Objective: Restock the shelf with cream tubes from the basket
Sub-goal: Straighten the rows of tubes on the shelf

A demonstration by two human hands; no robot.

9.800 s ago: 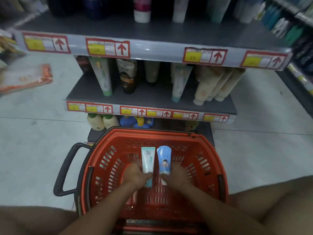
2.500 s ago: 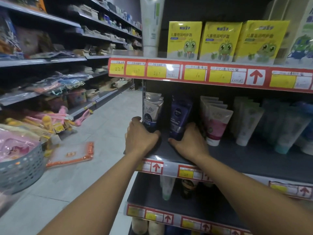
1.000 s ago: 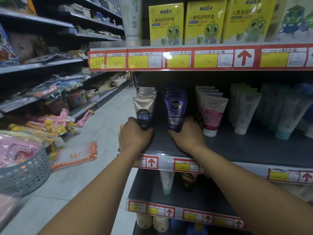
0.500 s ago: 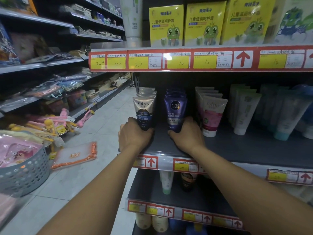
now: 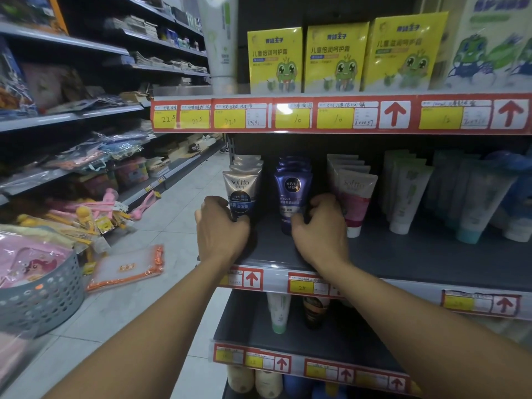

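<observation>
Hardly anything has moved since half a second ago, only the right hand [image 5: 318, 236] has loosened a bit, fingers now curled and half lifted around the base of the purple Nivea Men tube [image 5: 293, 191] instead of wrapped snug on it. Thumb side touches the tube's cap end; can't tell if it's really squeezing or just resting against it.

Left hand [image 5: 221, 228] is at the bottom of the silver and blue Softto cleanser tube [image 5: 242, 194], fingers closed round its cap end, so that one's pinched. Both tubes stand cap down at the front of their rows on the dark grey shelf [image 5: 417, 254], centre of the frame, with more of the same lined up behind each.

Just right of the Nivea row is a row of pink and white Softto tubes [image 5: 355, 197], touching the back of the right hand. Further right, pale green tubes [image 5: 408, 191].

Upper right of the frame: yellow frog boxes [image 5: 335, 56] on the shelf above, red and yellow price tags [image 5: 290, 116] below them. Lower left has a grey perforated basket [image 5: 37, 298], and an orange-trimmed pouch [image 5: 126, 267] lies on the tiled floor.
</observation>
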